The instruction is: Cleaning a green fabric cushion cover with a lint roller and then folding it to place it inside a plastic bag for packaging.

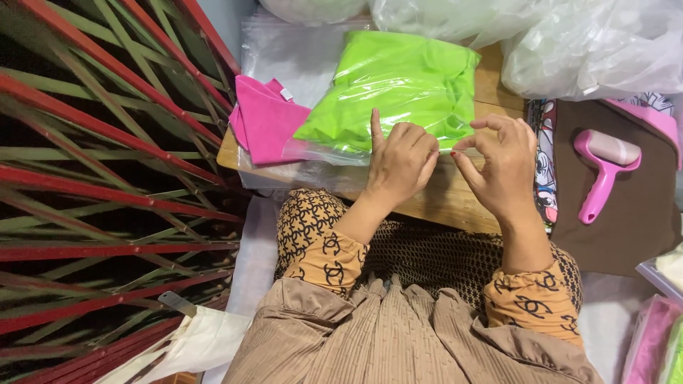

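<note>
You are sitting at a small wooden worktop [455,203] with both hands at the near edge of a lime-green garment in a clear plastic bag [402,89], which is lying flat on the worktop in front of you. Your left hand [400,165] is resting on the bag's open end, index finger pointing up and pressing on the plastic while the other fingers are curling in. Your right hand [501,160] is hovering just beside it, thumb and forefinger pinching together on something thin near the bag's edge; what exactly is between them is too small to tell. A folded pink garment [267,121] is lying to the left of the green one, partly tucked under the same clear plastic. To your right, a pink lint roller [605,171] is resting on a brown cloth [633,235]. Bulky clear plastic bags [583,43] are piling up at the far side, and a red and green lattice [107,178] is standing on your left
</note>
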